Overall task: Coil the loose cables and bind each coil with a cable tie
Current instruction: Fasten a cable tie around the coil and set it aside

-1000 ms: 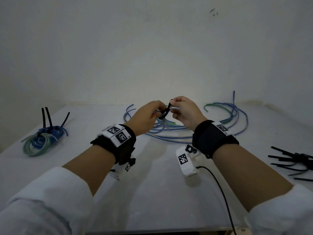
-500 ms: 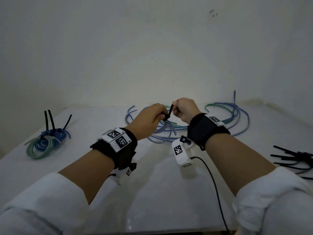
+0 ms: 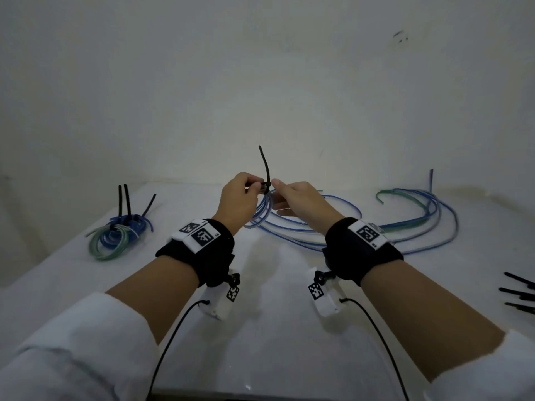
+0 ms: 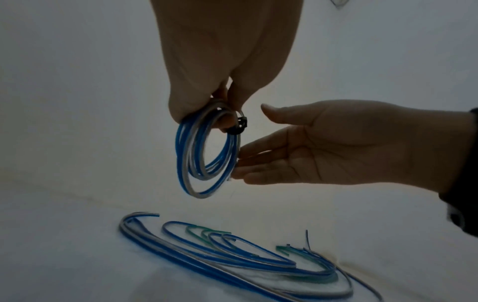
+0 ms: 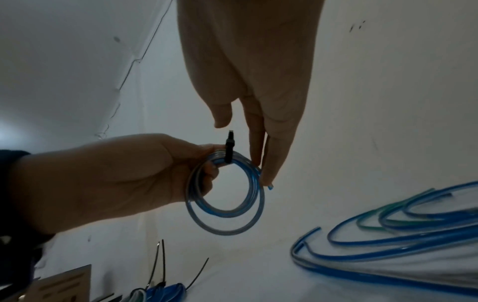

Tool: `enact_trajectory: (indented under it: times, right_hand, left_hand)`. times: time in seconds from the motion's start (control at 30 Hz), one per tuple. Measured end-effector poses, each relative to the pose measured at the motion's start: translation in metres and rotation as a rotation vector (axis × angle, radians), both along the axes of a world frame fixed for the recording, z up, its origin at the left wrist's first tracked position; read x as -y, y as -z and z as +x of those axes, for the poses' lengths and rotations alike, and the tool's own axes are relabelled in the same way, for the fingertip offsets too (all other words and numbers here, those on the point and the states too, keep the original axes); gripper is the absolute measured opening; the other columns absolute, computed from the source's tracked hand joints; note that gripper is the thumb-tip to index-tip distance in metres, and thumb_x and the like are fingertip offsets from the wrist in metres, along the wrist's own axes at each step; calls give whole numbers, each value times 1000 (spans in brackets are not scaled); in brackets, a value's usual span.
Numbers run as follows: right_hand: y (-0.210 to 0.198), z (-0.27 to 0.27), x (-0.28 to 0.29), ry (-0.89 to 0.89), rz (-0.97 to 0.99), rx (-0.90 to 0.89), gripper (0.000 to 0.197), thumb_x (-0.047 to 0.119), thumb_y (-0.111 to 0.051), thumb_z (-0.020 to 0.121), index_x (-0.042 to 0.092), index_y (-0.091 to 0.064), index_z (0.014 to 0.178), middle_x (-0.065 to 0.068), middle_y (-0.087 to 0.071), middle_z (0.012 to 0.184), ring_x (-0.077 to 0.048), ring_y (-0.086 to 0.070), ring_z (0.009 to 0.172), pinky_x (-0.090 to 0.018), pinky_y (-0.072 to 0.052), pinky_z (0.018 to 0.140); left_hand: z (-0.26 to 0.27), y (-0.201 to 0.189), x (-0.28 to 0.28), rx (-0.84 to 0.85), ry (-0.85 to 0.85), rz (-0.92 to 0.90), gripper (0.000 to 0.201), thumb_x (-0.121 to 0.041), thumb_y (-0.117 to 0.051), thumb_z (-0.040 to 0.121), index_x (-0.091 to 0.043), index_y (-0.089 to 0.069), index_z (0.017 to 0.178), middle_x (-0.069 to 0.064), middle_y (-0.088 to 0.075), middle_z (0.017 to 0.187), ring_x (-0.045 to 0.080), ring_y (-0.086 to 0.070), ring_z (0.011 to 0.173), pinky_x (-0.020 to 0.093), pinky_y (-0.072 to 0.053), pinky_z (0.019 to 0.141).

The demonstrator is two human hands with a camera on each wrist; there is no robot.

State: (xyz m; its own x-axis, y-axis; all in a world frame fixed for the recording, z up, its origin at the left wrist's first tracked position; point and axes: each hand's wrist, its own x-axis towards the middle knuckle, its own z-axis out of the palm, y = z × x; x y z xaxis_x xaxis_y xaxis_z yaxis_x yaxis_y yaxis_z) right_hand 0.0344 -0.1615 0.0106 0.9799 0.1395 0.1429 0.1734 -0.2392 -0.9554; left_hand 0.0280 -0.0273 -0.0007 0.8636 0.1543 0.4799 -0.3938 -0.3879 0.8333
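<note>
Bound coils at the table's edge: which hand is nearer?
Left. The left hand is closer to the bound coils; the right hand is farther across.

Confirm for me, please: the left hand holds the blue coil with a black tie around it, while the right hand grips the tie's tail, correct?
Not quite. The left hand does hold the blue coil with the black tie around it, but the right hand is open, fingers straight beside the coil, gripping nothing. The left wrist view shows this; the tail stands free.
</note>
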Motion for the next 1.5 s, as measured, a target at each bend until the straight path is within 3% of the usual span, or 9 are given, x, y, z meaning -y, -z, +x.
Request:
enact_trajectory:
  times: [0.23,0.4,0.5,0.63,0.77,0.87,1.03,1.2,1.5]
  right_hand:
    - [11,-2,-38,-152,29,21,39,21,-57,92,-17,-59,103,-30,-64,98,-15,-62,80,-25,-54,79]
    - [10,-10,-83,-292,117,-103,21,27,-55,93,9,-63,89,-1,-64,78,-8,-59,69,-19,-42,64]
    - [13,-11,-113,-327,170,-139,14,19,-56,93,6,-61,93,-6,-60,79,-16,-53,72,-23,-40,65]
    - [14,-19,-156,-378,180,-184,6,7,-53,93,4,-58,93,-4,-48,68,-13,-43,59,-21,-38,55]
    - [16,-27,-197,-461,88,-164,11,5,-53,92,-1,-60,99,-5,-57,72,-11,-53,59,-19,-46,55]
    - [21,-28,-225,-413,0,-105,16,4,-60,88,-7,-60,99,-16,-61,86,-20,-61,69,-29,-57,66]
    - [38,-23,-263,-299,-185,2,29,6,-74,76,18,-50,66,-11,-59,88,-34,-65,90,-46,-55,83]
    - [49,-12,-280,-355,-312,62,19,-5,-67,77,-6,-69,96,-6,-56,81,-34,-62,100,-43,-52,90]
    - [56,0,-275,-399,-345,34,22,-4,-56,84,-7,-67,103,-23,-66,108,-34,-61,104,-43,-49,94]
  left_hand:
    - [-14,1,-35,-190,122,-187,28,-4,-37,97,-6,-57,115,12,-61,116,19,-57,100,24,-47,85]
    - [-30,1,-77,-186,133,-151,30,-5,-39,96,-8,-57,120,12,-63,114,14,-61,91,22,-51,83]
    - [-37,3,-107,-123,66,-30,32,0,-42,93,-10,-60,117,5,-62,114,7,-62,88,12,-48,76]
    - [-44,11,-164,-53,-157,354,30,-7,-55,89,-16,-61,116,-4,-56,111,12,-52,103,19,-40,85]
    - [-54,14,-214,-173,-253,470,30,-5,-58,86,-15,-61,115,1,-64,105,14,-58,89,23,-43,80]
    - [-57,18,-245,-191,-410,571,19,-9,-63,84,-10,-68,102,6,-70,98,14,-58,78,22,-41,75]
    - [-56,30,-279,-350,-539,644,15,-16,-68,80,-9,-69,93,9,-70,94,23,-61,87,27,-42,74]
    - [-47,37,-293,-505,-560,732,18,-19,-69,80,-7,-69,93,13,-67,99,27,-59,92,29,-41,72]
    - [-39,35,-290,-616,-500,789,24,-23,-65,84,-7,-70,101,12,-68,104,26,-59,96,27,-40,73]
